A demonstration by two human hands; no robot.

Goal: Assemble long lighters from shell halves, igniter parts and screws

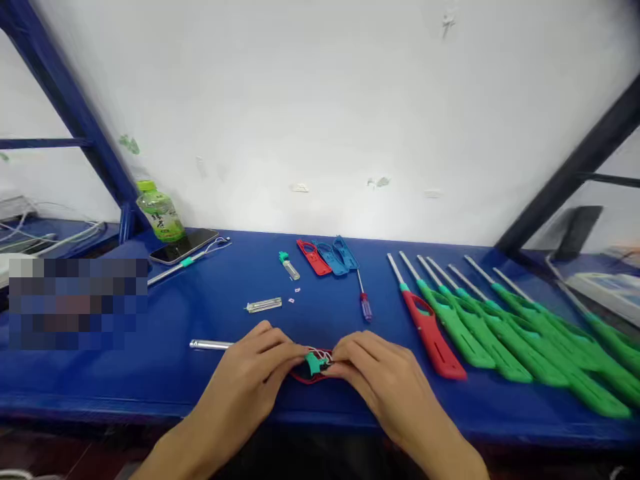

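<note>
a scuffed white wall (320, 133) rises behind a blue table (210, 320); directions follow a clock centred on the hands. at that centre, near the table's front edge, sits an open red handle (306, 381), its green trigger (314, 363) and white wires (320, 353) exposed; a metal tube (210, 345) juts past the left hand (257, 367) toward nine o'clock. that hand and the right hand (383, 373) are just apart, both clamped on the open red handle: the left has thumb and forefinger nearly closed at the trigger's side, the right has bent fingers and thumb pinched in at the wires. which inner part each grips cannot be told. a screwdriver (365, 305) lies at one o'clock, a red shell (320, 265) and two blue shells (338, 266) at twelve, a clear tube (264, 305) between ten and eleven, a bottle (161, 212) at ten, and a red lighter (434, 333) with several green lighters (493, 347) toward three.
</note>
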